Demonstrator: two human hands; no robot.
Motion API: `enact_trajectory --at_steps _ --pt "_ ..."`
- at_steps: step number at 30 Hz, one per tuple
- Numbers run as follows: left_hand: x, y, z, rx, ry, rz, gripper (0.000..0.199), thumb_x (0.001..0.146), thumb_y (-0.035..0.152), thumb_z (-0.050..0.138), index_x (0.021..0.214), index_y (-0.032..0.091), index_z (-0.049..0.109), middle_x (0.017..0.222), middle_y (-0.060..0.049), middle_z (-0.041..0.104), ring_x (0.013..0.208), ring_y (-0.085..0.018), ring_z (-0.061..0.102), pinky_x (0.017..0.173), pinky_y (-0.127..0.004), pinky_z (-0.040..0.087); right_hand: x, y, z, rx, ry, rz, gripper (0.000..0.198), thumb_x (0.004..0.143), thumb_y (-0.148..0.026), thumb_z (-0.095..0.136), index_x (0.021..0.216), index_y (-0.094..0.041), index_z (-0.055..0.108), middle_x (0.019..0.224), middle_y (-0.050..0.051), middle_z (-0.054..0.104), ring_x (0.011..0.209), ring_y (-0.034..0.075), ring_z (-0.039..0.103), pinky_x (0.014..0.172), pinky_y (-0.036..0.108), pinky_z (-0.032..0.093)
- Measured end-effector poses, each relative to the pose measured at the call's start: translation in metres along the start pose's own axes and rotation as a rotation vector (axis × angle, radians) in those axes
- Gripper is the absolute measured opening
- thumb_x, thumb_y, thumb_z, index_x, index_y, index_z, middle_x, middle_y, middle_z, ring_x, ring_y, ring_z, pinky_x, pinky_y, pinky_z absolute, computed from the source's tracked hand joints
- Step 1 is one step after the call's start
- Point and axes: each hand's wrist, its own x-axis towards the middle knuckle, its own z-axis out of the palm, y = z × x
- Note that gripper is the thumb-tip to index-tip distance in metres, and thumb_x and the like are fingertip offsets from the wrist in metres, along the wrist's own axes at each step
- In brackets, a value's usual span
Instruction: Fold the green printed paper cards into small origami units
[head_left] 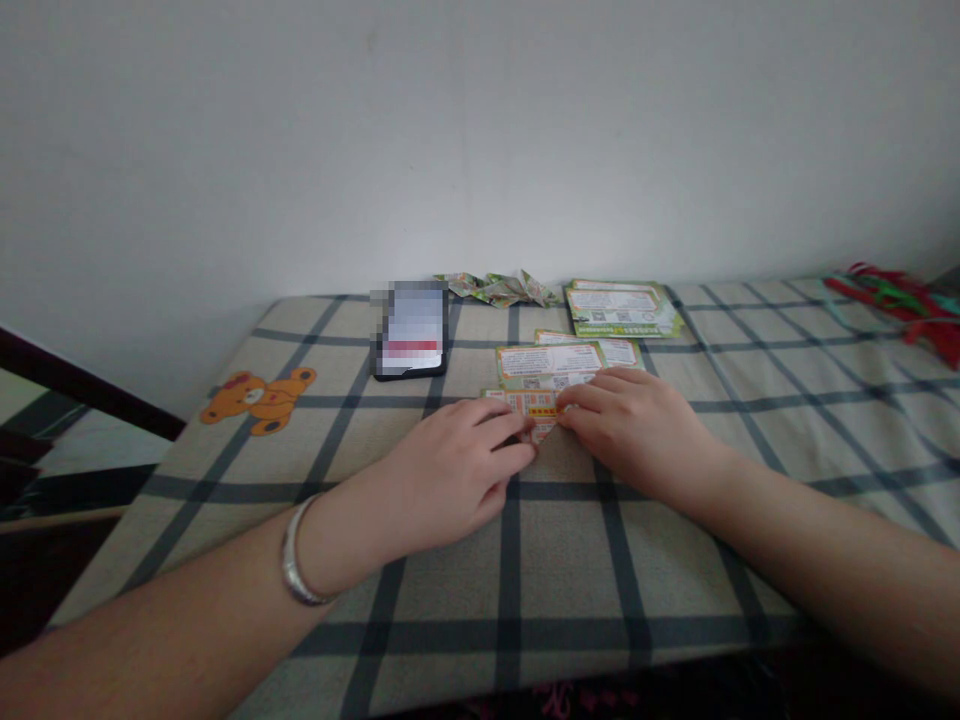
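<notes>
Nearest lies the bare front of the table [450, 590], its checked cloth running down to the near edge. Over it the forearms reach in from both sides, the left one wearing a silver bracelet [294, 560].

The left hand [469, 460] and the right hand [637, 420] meet well in from the near edge, around a printed paper slip [544, 410], part-folded, with a slanting point toward the person. The right thumb and fingers close narrowly on the slip's right side; the left fingers curl in at its left, but whether they pinch or only press, I cannot tell.

The slip should be almost weightless, thin and springy, quick to hold a crease and easy to tear or skid if dragged. It looks best taken by fingertips at the folded sides, with a pad pressing along the crease.

A bear figure [262, 400] lies by the left edge. Just past the slip are overlapping flat slips [551, 360], likely as light. Farther on, a phone [411, 335] lies toward the far-left corner and a stack of printed slips [622, 308] near the far edge, with crumpled-looking folded papers [517, 288] between them, along that edge.
</notes>
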Motion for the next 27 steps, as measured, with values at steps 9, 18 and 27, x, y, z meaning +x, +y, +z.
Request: enact_trajectory --at_steps 9,18,27 --pt "-0.0006 -0.0013 0.0003 -0.026 0.006 -0.012 0.032 0.085 0.015 0.055 0.116 0.018 0.062 0.123 -0.008 0.063 0.121 -0.026 0.051 0.104 -0.047 0.045 -0.0006 0.0011 -0.0011 -0.018 0.007 0.039 0.009 0.085 -0.015 0.06 0.081 -0.018 0.067 0.089 0.004 0.069 0.076 0.021 0.059 0.067 0.035 0.036" --pt "-0.0008 -0.0036 -0.0001 -0.053 0.017 -0.001 0.034 0.085 0.015 0.054 0.117 0.019 0.063 0.124 -0.008 0.063 0.123 -0.024 0.051 0.106 -0.045 0.043 -0.0002 0.0016 -0.0029 -0.059 -0.016 0.09 0.011 0.084 -0.011 0.058 0.078 -0.017 0.066 0.083 0.004 0.068 0.074 0.021 0.058 0.063 0.035 0.035" --pt "-0.0015 -0.0068 0.0011 -0.071 0.025 -0.006 0.033 0.088 0.013 0.051 0.118 0.021 0.063 0.126 -0.006 0.062 0.124 -0.022 0.05 0.106 -0.043 0.043 -0.0034 0.003 0.0019 -0.043 0.046 0.072 0.013 0.085 -0.011 0.056 0.077 -0.018 0.064 0.08 0.004 0.066 0.075 0.021 0.055 0.065 0.034 0.036"
